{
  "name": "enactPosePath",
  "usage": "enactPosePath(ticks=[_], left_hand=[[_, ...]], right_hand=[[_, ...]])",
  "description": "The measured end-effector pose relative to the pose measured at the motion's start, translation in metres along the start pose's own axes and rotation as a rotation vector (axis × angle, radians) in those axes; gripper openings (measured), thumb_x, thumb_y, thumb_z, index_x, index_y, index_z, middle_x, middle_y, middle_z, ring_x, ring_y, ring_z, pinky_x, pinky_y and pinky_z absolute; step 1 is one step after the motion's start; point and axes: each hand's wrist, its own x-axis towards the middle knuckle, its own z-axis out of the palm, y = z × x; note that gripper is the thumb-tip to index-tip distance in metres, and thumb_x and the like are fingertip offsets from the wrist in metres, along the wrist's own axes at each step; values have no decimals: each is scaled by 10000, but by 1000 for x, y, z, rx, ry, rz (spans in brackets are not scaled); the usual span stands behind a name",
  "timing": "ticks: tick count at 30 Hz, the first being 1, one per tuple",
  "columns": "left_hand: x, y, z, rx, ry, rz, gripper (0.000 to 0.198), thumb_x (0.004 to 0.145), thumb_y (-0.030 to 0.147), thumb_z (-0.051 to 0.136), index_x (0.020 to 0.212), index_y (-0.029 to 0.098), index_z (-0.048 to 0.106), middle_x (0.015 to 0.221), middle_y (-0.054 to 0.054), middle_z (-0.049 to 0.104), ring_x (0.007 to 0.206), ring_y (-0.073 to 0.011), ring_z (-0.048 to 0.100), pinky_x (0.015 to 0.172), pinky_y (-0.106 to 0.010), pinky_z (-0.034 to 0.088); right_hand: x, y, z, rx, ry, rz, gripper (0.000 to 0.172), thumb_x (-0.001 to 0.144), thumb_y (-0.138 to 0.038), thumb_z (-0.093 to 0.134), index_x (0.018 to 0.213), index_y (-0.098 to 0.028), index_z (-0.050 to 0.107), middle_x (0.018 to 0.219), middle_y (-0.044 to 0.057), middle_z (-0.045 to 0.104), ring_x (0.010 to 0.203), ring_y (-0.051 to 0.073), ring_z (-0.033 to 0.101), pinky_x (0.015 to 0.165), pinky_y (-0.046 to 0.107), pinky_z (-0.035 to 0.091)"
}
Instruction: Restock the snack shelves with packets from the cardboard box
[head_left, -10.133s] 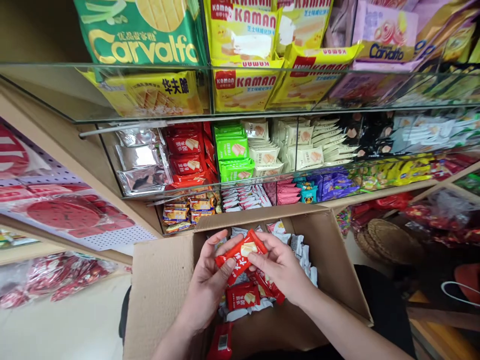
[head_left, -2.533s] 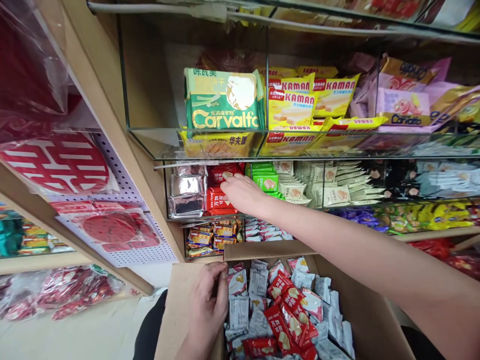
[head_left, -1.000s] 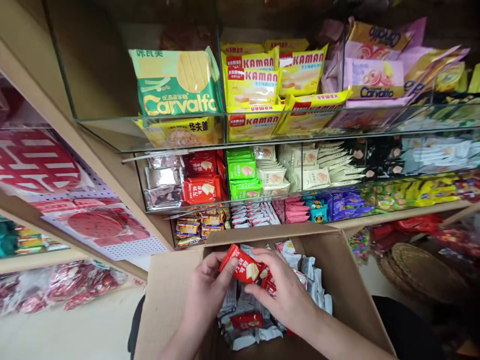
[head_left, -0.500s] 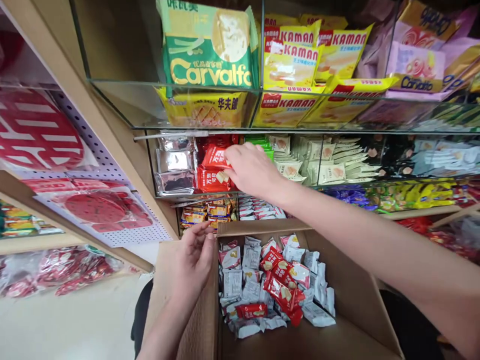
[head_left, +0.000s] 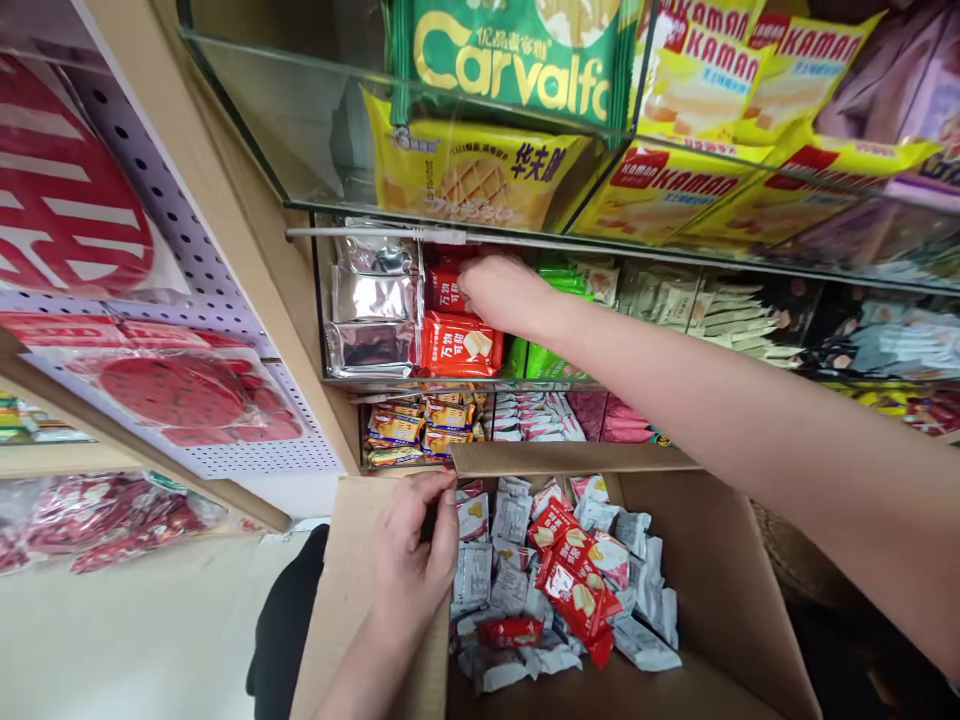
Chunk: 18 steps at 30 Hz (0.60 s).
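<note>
Wooden shelves (head_left: 304, 330) with clear glass fronts stand behind one brown cardboard box (head_left: 720, 560). On the upper shelf, near its left end, are one big green Carvalfo packet (head_left: 517, 65) and one yellow waffle packet (head_left: 480, 175). Below them, at the left end of the next shelf, I count three shiny silver packets (head_left: 375, 297) in a pile. Just beside that pile, two small red plastic packets show, an upper red packet (head_left: 447, 290) and a lower red packet (head_left: 461, 345). About five more red packets (head_left: 577, 595) lie in the box, on top of many pale grey packets (head_left: 514, 515).

The upper red packet is right at the right hand's (head_left: 510, 290) fingers — their tips are hidden, so I cannot tell if they pinch it. That arm stretches across from the right, over the box. The left hand (head_left: 416, 545) curls at the box's left edge, near the far corner — its grip is unclear.
</note>
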Motion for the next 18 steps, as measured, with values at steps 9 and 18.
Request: enactPosePath(ticks=[9,18], left_hand=[[0,0,0,-22,12,21,197,769,102,517,937,200,546,826,-8,614,775,-118,593,681,-247,486],[3,5,-5,-19,-1,-101,134,764,180,525,873,225,589,782,-17,643,738,-154,608,670,-298,509]], right_hand=[[-24,0,-1,86,91,-53,241,827,-189,437,868,-79,647,1009,138,568,1013,263,456,838,374,356],[-160,-44,-40,594,269,-173,271,867,-187,371,1018,-241,590,899,30,620,797,151,548,735,295,450]])
